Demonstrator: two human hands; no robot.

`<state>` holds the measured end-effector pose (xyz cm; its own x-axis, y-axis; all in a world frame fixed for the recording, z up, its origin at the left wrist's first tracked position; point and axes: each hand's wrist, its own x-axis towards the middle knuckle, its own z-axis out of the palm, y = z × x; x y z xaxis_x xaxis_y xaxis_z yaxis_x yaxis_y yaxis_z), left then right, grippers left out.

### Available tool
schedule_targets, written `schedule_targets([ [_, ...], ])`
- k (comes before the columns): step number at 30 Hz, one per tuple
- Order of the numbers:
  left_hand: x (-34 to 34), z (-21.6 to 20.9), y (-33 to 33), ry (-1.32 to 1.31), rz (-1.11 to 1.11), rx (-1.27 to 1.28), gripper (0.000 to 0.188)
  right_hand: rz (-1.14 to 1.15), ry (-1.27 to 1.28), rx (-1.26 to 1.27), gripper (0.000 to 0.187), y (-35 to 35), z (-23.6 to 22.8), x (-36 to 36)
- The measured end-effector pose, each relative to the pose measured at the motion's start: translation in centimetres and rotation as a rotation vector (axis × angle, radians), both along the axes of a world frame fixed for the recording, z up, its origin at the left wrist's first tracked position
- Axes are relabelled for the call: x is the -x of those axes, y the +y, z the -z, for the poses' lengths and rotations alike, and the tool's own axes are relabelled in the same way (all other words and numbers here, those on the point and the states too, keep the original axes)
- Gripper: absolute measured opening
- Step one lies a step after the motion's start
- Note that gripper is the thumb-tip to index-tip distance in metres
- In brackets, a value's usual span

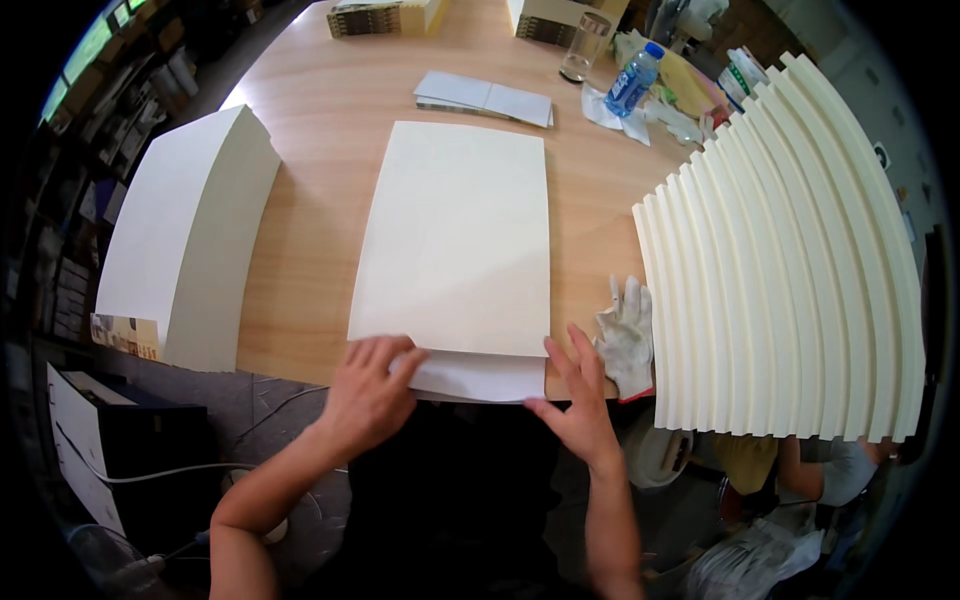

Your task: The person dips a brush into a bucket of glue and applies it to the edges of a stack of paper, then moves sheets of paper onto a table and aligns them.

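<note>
In front of me a cream paper stack (455,235) lies flat on the table, its near edge toward my body. From under that edge a white paper sheet (478,376) sticks out to the table's front edge. My left hand (368,392) is closed at the sheet's left corner, fingers bent and thumb close to them; its grip is partly hidden. On the right side, my right hand (583,405) has its fingers stretched apart, with the thumb touching the sheet's near right corner and the fingertips beside the cream stack.
A tall paper block (190,225) stands left on the wooden table (300,240). Staggered cream stacks (780,280) fill the right, beside a white glove (627,335). Farther back are folded white papers (485,98), a water bottle (635,80) and a glass (585,48). Another person (840,475) sits lower right.
</note>
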<state>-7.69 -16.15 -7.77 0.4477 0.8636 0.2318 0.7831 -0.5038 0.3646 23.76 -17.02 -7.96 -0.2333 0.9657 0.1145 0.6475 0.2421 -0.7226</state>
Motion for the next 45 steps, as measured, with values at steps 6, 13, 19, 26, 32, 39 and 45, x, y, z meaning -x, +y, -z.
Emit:
schedule_targets([
  [6,4.6,-1.5,4.2,-0.286,-0.077,0.248,0.023,-0.131,0.096,-0.010,0.054,4.3,0.3,0.3],
  [13,5.1,-0.9,6.0,-0.272,-0.009,0.209,0.020,-0.042,0.112,-0.022,0.026,5.5,1.8,0.9],
  [19,3.5,0.5,9.1,-0.286,-0.104,0.250,0.024,0.089,0.019,-0.138,0.029,7.9,2.0,3.0],
  [26,2.7,0.8,9.2,-0.144,-0.188,0.220,0.030,0.120,-0.105,-0.158,0.028,7.5,1.9,3.7],
  [32,2.8,-1.0,11.5,0.189,0.083,0.164,0.032,0.082,-0.146,-0.239,0.027,7.7,2.1,3.4],
  [39,-6.8,-3.7,16.3,0.914,0.794,-0.181,0.092,0.247,0.158,-0.065,0.027,8.1,-3.0,-0.8],
  [45,-7.7,-5.3,16.6,0.898,0.833,-0.012,0.109,0.232,-0.462,-0.209,0.021,4.0,0.6,-7.4],
])
